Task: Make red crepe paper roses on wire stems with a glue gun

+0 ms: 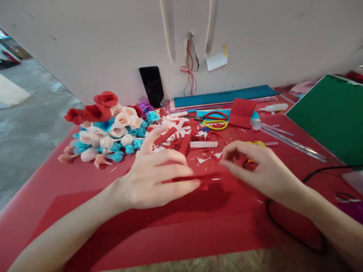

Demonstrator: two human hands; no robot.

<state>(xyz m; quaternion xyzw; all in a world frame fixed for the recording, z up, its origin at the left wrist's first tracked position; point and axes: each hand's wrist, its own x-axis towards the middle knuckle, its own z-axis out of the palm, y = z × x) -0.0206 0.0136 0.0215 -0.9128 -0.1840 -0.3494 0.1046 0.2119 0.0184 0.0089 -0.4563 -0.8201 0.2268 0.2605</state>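
My left hand (159, 177) reaches in from the left, palm down, with its fingers stretched apart over the red table. It holds nothing that I can see. Beneath it lies a dark red sheet of paper (119, 223). My right hand (252, 162) is to the right, thumb and fingertips brought together in a pinch. Anything between those tips is too small or hidden to name. Just beyond both hands is a heap of red and white paper scraps (185, 143). Scissors with red and yellow handles (214, 124) lie behind the scraps.
Paper flowers (113, 128) are piled at the left. A black phone (152, 86) leans against the white wall. Folded red paper (242, 112), clear glue sticks (286, 139) and a white bottle (274, 108) lie rightward. A green board (329, 117) and a black cable (272, 217) are at right.
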